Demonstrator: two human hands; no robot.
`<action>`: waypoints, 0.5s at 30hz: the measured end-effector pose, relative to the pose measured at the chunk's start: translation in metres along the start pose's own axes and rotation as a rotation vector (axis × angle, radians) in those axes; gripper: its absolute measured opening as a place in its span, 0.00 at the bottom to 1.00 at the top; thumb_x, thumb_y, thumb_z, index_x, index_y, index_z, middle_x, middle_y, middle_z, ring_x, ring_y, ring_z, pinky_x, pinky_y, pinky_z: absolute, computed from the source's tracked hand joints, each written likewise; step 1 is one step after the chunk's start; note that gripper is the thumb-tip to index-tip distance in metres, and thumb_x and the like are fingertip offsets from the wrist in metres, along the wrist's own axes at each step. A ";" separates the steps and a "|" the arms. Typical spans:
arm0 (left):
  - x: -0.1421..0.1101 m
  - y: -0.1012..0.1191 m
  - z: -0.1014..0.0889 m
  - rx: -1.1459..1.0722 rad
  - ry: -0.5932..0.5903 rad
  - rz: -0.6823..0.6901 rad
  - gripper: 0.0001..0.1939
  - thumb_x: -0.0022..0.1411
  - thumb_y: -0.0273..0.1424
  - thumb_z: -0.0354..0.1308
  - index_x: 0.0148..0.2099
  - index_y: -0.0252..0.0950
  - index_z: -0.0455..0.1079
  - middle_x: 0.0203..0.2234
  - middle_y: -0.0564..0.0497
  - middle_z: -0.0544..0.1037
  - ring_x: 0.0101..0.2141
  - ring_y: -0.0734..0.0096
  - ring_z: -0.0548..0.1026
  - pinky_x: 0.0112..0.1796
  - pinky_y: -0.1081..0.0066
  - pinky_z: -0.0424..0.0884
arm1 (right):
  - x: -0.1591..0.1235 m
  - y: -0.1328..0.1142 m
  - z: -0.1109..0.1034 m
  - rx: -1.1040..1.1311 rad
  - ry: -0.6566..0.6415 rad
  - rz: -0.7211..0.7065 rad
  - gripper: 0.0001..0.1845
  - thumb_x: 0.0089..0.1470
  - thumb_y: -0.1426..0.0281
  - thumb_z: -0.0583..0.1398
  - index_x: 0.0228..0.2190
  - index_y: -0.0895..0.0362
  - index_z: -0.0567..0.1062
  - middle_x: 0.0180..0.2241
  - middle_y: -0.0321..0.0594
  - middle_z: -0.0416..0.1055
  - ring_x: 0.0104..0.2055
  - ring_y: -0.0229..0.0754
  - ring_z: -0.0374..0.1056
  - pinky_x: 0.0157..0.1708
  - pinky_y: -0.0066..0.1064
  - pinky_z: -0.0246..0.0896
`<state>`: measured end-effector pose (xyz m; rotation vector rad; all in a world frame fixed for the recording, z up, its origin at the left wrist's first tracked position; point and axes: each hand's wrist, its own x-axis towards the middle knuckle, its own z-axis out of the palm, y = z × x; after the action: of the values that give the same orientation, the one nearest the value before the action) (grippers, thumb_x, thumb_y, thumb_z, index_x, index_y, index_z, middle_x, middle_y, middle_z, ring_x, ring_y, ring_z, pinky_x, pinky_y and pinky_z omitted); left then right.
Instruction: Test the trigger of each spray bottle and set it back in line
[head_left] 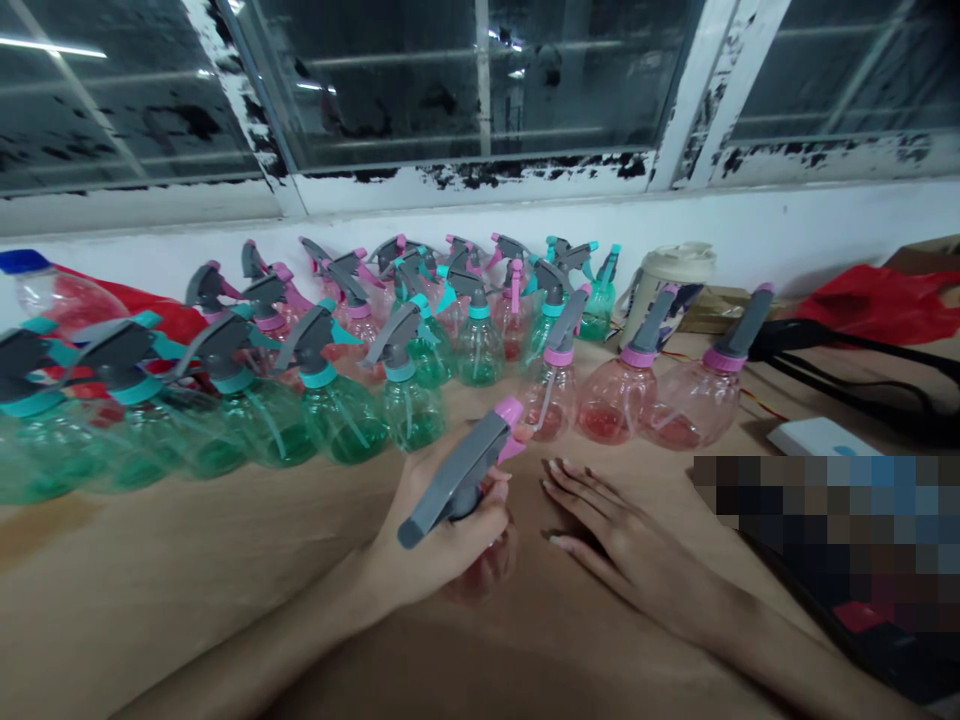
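My left hand is wrapped round the neck of a pink spray bottle with a grey head and pink nozzle. The bottle is upright at the near middle of the table, its nozzle toward the far right; fingers hide much of its neck. Flat on the table to its right, my right hand holds nothing, its fingers stretched out. Beyond the hands, a row of green spray bottles runs off to the left. Several pink spray bottles stand just past my right hand.
More pink and green spray bottles crowd along the wall under the window. A paper cup, a red plastic bag, black straps and a white box are at the right. A blue-capped bottle lies at the far left.
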<state>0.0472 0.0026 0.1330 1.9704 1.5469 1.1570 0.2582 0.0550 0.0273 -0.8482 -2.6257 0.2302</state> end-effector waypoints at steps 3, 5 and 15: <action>0.000 -0.001 0.001 0.010 0.018 0.006 0.04 0.52 0.27 0.51 0.32 0.39 0.65 0.26 0.53 0.73 0.27 0.69 0.73 0.31 0.69 0.71 | -0.001 0.000 0.001 0.001 0.010 -0.007 0.30 0.59 0.63 0.52 0.60 0.54 0.50 0.61 0.41 0.52 0.62 0.46 0.48 0.58 0.46 0.50; 0.000 -0.001 0.001 0.011 0.021 0.006 0.04 0.52 0.26 0.51 0.32 0.40 0.65 0.28 0.53 0.74 0.28 0.69 0.73 0.33 0.69 0.72 | -0.001 0.001 0.001 -0.001 0.010 -0.005 0.30 0.59 0.63 0.52 0.60 0.54 0.50 0.61 0.41 0.52 0.62 0.46 0.48 0.58 0.46 0.50; -0.001 0.000 -0.002 -0.067 -0.044 -0.044 0.06 0.48 0.25 0.50 0.30 0.40 0.64 0.27 0.53 0.73 0.27 0.70 0.72 0.31 0.70 0.72 | -0.001 0.000 0.002 -0.001 0.000 0.008 0.29 0.59 0.62 0.51 0.60 0.54 0.52 0.61 0.41 0.53 0.62 0.45 0.48 0.59 0.46 0.49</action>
<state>0.0459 0.0012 0.1339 1.8966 1.5020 1.1252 0.2584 0.0547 0.0250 -0.8590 -2.6227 0.2315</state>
